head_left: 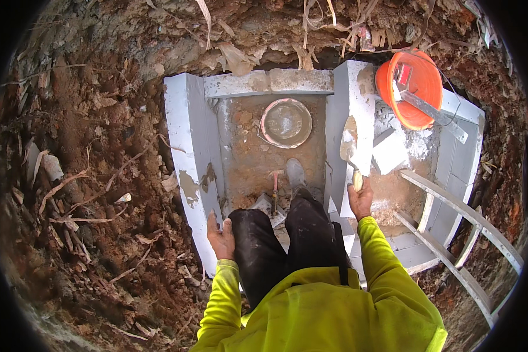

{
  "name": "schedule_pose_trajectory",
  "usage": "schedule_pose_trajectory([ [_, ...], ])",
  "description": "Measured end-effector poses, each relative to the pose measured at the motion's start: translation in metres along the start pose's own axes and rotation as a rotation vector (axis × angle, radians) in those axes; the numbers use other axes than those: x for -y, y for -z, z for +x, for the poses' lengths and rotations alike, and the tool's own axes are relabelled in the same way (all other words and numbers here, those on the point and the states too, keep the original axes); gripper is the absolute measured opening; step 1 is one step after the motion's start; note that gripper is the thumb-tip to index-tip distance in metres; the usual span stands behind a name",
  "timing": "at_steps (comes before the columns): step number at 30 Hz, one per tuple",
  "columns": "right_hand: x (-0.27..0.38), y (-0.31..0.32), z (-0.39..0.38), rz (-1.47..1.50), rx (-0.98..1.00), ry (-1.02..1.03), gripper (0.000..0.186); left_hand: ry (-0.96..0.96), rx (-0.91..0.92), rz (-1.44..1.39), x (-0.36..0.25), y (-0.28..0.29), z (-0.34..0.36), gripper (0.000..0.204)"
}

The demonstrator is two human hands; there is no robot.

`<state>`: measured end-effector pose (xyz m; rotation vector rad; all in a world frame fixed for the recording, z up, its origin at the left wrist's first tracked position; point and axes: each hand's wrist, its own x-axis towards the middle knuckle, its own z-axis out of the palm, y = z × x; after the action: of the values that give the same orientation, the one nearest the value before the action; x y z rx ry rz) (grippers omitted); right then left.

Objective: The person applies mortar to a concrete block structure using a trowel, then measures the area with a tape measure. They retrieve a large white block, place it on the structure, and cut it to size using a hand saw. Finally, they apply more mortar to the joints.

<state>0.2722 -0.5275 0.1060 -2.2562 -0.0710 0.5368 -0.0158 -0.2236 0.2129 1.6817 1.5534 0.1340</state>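
My right hand [361, 198] is wrapped round the pale handle of a trowel [349, 141]. The trowel's mortar-smeared blade is over the white top of the middle block wall [364, 111]. My left hand [221, 237] holds nothing, its fingers apart, between my knee and the left block wall [182, 117]. Mortar patches mark that wall's top. Inside the left chamber stands a round bucket [286, 123] with grey wet contents. A hammer [275, 190] with a reddish head leans by my boot, its handle end near a pale block piece [264, 205].
An orange bucket [387, 79] tilts at the far right, with a long metal straight-edged tool [434, 110] across it. White block pieces [391, 151] lie below it. A ladder [460, 220] slants in from the right. Rough earth banks with roots [100, 193] surround the block walls.
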Motion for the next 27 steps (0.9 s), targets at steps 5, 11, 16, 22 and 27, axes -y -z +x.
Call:
schedule_pose_trajectory([
  [5, -0.041, 0.011, -0.01, 0.064, -0.1, -0.11, 0.026, -0.189, 0.102, 0.176, -0.01, -0.039, 0.084, 0.057],
  [11, -0.081, -0.009, -0.047, 0.173, -0.23, -0.327, 0.032, -0.383, 0.192, 0.435, 0.003, -0.152, 0.278, 0.071],
  [16, -0.046, -0.026, -0.088, 0.248, -0.267, -0.407, 0.026, -0.637, 0.056, 0.731, -0.011, -0.244, 0.446, 0.08],
  [22, -0.03, -0.071, -0.13, 0.338, -0.359, -0.637, 0.027, -0.787, 0.077, 0.617, -0.021, -0.349, 0.456, 0.084],
  [27, -0.017, -0.084, -0.155, 0.369, -0.335, -0.631, 0.031, -1.189, 0.562, 0.515, -0.067, -0.405, 0.362, 0.085],
])
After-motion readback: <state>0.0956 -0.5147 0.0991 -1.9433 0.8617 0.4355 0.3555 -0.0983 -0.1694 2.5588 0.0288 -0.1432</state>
